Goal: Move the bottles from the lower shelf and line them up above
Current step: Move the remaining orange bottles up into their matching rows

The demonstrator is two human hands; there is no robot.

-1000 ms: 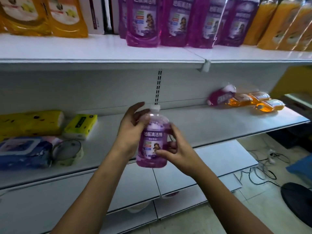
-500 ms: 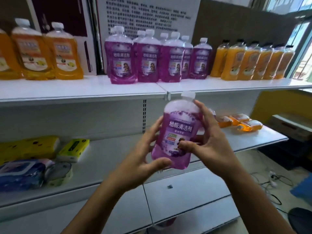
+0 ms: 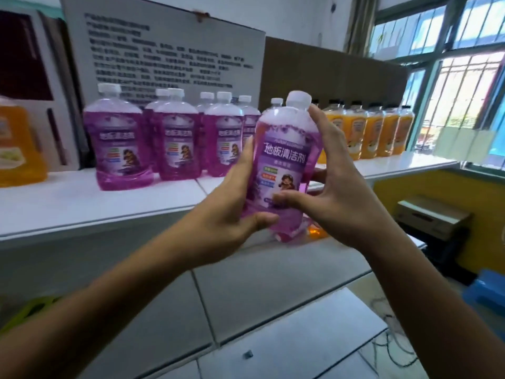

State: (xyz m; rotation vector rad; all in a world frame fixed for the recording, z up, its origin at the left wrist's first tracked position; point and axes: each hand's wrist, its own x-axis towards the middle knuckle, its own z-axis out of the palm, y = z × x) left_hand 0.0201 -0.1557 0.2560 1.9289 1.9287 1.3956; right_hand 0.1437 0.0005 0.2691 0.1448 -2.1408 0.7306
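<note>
I hold a purple bottle [image 3: 285, 160] with a white cap upright in front of the upper shelf [image 3: 82, 203], its base a little below the shelf's front edge. My left hand [image 3: 232, 212] grips its lower left side, thumb across the base. My right hand [image 3: 336, 192] holds its right side, fingers up along the shoulder and thumb on the label. Several matching purple bottles [image 3: 175, 138] stand in a row on the upper shelf behind it. Beneath the held bottle, a bit of an orange bottle [image 3: 317, 231] shows on the lower shelf [image 3: 273, 269].
Orange bottles [image 3: 374, 132] stand in a row at the right of the upper shelf, and one large orange bottle [image 3: 19, 149] at the far left. A white printed board [image 3: 164, 56] leans behind the purple row. A brown box [image 3: 431, 217] and blue stool [image 3: 486, 291] sit at the right.
Both hands have lifted the purple bottle from the lower shelf's height up to the level of the upper shelf, closer to the purple row. The view has tilted upward.
</note>
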